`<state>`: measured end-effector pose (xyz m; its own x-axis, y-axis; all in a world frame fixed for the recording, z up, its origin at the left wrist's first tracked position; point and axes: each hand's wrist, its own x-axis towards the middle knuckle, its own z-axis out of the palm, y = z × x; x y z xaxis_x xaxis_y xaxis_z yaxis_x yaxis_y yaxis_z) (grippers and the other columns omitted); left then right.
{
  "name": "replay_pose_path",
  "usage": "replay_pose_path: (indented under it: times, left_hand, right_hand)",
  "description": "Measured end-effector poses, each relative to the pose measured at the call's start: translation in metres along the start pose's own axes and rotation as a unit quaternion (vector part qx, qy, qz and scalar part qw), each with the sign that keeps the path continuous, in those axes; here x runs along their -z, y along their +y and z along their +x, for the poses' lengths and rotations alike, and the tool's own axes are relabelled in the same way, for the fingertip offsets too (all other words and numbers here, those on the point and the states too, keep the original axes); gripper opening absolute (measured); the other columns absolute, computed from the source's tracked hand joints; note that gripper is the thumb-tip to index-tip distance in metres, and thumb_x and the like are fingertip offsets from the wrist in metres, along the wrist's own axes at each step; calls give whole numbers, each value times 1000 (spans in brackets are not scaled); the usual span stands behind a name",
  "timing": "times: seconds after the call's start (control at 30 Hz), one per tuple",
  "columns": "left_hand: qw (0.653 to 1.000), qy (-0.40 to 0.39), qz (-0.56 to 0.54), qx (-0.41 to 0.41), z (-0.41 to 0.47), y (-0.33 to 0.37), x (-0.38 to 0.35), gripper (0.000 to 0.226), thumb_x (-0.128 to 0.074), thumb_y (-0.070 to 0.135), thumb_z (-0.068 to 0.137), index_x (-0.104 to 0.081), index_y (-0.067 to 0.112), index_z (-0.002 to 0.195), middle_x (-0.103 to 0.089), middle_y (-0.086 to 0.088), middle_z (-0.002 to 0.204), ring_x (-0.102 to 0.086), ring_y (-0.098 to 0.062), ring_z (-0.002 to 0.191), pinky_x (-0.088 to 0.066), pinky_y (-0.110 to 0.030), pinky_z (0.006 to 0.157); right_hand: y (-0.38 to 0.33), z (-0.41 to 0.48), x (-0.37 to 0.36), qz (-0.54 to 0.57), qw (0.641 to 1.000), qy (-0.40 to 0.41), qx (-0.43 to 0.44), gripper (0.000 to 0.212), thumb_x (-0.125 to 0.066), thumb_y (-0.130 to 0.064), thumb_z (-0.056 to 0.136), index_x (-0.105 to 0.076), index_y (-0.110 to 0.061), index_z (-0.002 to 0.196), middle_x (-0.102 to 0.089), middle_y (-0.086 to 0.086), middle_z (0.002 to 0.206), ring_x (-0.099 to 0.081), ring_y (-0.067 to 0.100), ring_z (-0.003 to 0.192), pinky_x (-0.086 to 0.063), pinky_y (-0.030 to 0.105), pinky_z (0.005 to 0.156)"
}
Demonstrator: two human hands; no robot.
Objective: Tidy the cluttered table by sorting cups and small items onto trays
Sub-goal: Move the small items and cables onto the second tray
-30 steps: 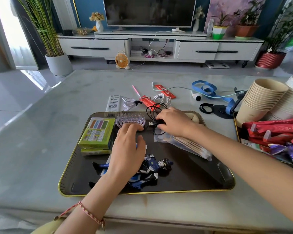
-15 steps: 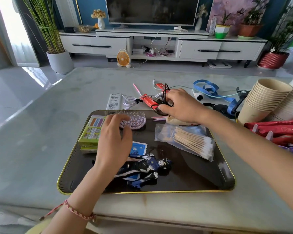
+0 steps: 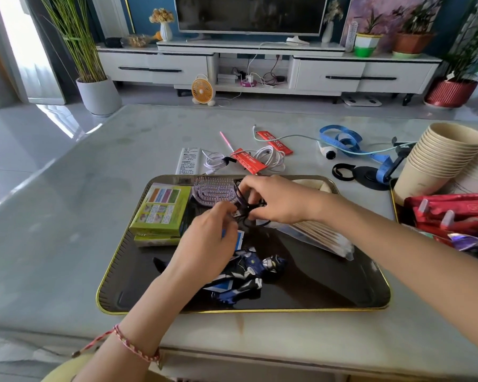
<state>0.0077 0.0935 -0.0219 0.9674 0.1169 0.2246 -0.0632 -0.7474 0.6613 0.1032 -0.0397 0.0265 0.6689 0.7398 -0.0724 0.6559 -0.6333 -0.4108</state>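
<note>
Black cable point(image 3: 244, 213) back over tray point(image 3: 243, 311); right hand point(image 3: 279, 199), left hand point(image 3: 204, 244) (seemingly) pinching it; box point(image 3: 160, 208) print unreadable.

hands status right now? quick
Left hand: fingers curled, pinching the black cable.
Right hand: gripping the same cable's loops.

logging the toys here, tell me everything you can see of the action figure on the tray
The action figure looks like glossy hard plastic: dark blue, black and silver, with a silver face. It lies flat on the gold-rimmed tray, near its front, head to the right. The left hand and wrist cross above its legs and hide most of them; whether they touch cannot be told.
</note>
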Motion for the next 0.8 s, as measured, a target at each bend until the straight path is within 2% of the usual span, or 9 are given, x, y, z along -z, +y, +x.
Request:
replay_pose_path:
  times: [0.1, 0.17, 0.23, 0.33, 0.43, 0.53, 0.7, 0.77, 0.8]
  left_hand:
    - [997, -71, -5, -4, -6, 5, -4, 50, -51, 42, 90, -33, 28, 135, -60, 13, 109, -52, -8, 104, -42, -30, 91]
    - [992, -114, 24, -40, -12, 11, -6, 55, -49, 56, 84, -38, 33, 133, -56, 15, 119, -47, -6, 113, -37, -30, 99]
    - [982, -132, 99, -94, -17, 16, -9, 56, -47, 65, 80, -48, 35, 127, -51, 17, 129, -41, -5, 121, -28, -26, 105]
    - [971, -142, 157, -112, -20, 16, -11, 50, -46, 64, 82, -52, 36, 124, -38, 20, 141, -30, -2, 128, -18, -22, 106]
    - [975, -134, 147, -99, -20, 11, -7, 41, -50, 55, 86, -55, 32, 119, -41, 19, 138, -34, -3, 126, -20, -20, 103]
    - [975, -141, 153, -76, -18, 1, 3, 35, -53, 50, 86, -57, 26, 111, -42, 18, 138, -38, -5, 124, -26, -24, 104]
    - [973, -172, 145, -44, -14, -8, 18, 34, -59, 46, 84, -58, 26, 111, -43, 16, 136, -40, -6, 124, -28, -31, 108]
    - [976, -174, 123, -41, -14, -8, 19, 41, -59, 53, 80, -58, 28, 112, -50, 15, 127, -44, -6, 119, -32, -31, 105]
    - [980, -165, 102, -40, -13, -7, 20, 44, -57, 58, 78, -59, 29, 110, -54, 15, 120, -48, -5, 113, -35, -29, 101]
  right_hand:
    - [9, -3, 7, 7, 999, 34, -32, 44, -64, -16, 85, -48, -11, 126, -55, 2, 100, -54, 15, 92, -35, 16, 69]
    - [15, -4, 13, 14, 997, 54, -46, 43, -65, -18, 84, -51, -11, 125, -56, 2, 103, -55, 15, 95, -36, 15, 71]
    - [20, -7, 18, 33, 996, 68, -57, 43, -68, -19, 83, -53, -13, 123, -59, 4, 108, -56, 16, 100, -39, 17, 77]
    - [25, -11, 23, 59, 994, 83, -49, 41, -69, -17, 82, -57, -14, 120, -60, 0, 107, -56, 11, 100, -42, 15, 79]
    - [27, -18, 25, 69, 994, 73, -37, 39, -69, -15, 82, -58, -16, 119, -61, -4, 105, -56, 8, 98, -39, 4, 77]
    - [27, -26, 26, 57, 996, 54, -40, 40, -70, -15, 81, -58, -17, 118, -61, -6, 101, -56, 6, 96, -36, -2, 74]
    - [17, -43, 22, 34, 999, -6, -33, 36, -72, -19, 78, -60, -24, 112, -60, -14, 92, -59, 3, 92, -42, 6, 78]
    - [10, -48, 15, 31, 998, -52, -18, 34, -71, -19, 78, -61, -24, 110, -63, -11, 94, -60, 3, 91, -46, 14, 82]
    - [7, -50, 12, 33, 996, -81, -15, 34, -71, -18, 79, -61, -23, 111, -63, -12, 94, -60, 2, 91, -47, 14, 82]
